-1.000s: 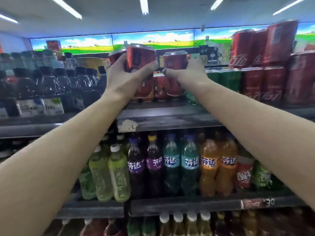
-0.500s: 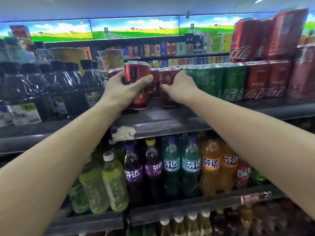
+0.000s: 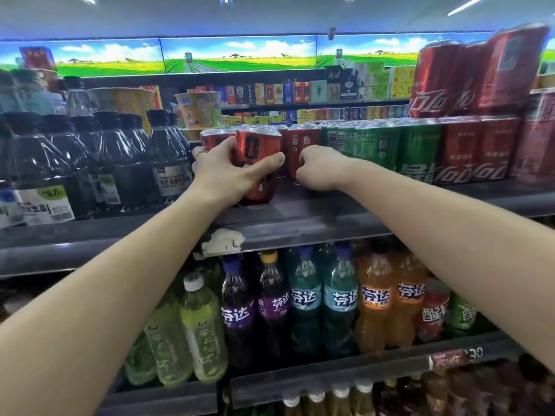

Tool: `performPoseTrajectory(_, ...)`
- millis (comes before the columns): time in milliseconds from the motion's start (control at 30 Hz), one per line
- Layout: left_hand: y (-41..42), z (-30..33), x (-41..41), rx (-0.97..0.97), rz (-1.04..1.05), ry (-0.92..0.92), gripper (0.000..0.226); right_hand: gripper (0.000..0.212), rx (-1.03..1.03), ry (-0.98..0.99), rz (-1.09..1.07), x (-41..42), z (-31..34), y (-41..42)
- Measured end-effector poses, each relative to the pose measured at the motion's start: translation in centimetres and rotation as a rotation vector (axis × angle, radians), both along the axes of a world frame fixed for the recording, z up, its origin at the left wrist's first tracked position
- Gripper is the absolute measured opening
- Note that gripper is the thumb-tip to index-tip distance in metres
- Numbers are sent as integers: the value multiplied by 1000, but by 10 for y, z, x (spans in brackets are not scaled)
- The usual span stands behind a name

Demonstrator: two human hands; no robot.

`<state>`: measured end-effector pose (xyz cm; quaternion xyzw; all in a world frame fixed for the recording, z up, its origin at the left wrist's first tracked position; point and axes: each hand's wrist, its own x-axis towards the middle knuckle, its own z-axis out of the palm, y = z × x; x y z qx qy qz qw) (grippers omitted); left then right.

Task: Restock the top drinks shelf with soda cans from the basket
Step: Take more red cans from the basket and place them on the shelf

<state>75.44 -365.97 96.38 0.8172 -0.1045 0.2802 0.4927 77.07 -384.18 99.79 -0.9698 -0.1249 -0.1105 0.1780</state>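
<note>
My left hand [image 3: 223,172] grips a red soda can [image 3: 256,148] standing at the front of the top shelf [image 3: 300,220]; a second red can [image 3: 214,139] sits just behind it against my fingers. My right hand [image 3: 322,168] is curled around the base of another red can [image 3: 301,145] further back on the shelf. More red cans stand behind these. The basket is out of view.
Green cans [image 3: 381,145] and red cola cans [image 3: 477,151] fill the shelf to the right, with more cola cans [image 3: 468,76] stacked on top. Dark bottles [image 3: 120,157] stand to the left. Bottled sodas [image 3: 306,301] fill the shelf below.
Both hands came down from above the shelf, each with a red can. The cans now stand on the top shelf, and the right-hand can has gone further back.
</note>
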Motion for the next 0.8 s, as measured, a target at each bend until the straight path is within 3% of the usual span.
performPoseTrajectory(100,2,0,6,11,18,2,69,50,-28,39,1,13,2,-4)
performPoseTrajectory(233,4,0,10,18,4,34,69,58,-52,80,32,19,5,-3)
performPoseTrajectory(567,5,0,15,34,53,89,71,47,-72,91,18,23,2,4)
performPoseTrajectory(633,4,-1,15,24,64,107,73,36,22,38,63,17,5,7)
performPoseTrajectory(733,2,-2,14,45,107,108,73,28,405,76,245,4,11,8)
performPoseTrajectory(800,3,-1,12,44,111,117,72,58,605,269,398,2,11,3)
